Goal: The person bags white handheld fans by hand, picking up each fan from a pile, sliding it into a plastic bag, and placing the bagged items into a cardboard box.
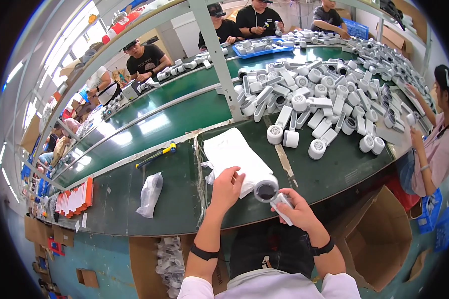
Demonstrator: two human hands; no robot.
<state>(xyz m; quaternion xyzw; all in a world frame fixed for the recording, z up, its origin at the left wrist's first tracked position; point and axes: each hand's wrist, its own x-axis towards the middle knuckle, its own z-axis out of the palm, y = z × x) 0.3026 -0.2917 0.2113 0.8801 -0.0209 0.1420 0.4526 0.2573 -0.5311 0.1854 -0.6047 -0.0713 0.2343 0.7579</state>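
Note:
In my right hand point(295, 208) is a small white handheld fan point(283, 205), gripped by its handle. Its round head, with a grey ring and a dark centre, points up and left, over the near edge of a stack of white plastic bags point(238, 155). My left hand point(227, 188) is at the left side of that stack, fingers curled in a pinch at a bag's edge. Both hands are above the near edge of the dark green bench point(119, 212).
A big heap of white fans point(324, 87) covers the bench's right side. To the left lie a wrapped item point(150, 195), a yellow-and-black tool point(155, 154) and orange-and-white boxes point(76, 198). Cardboard boxes point(379, 239) stand below. A person point(436, 144) works at right, others across.

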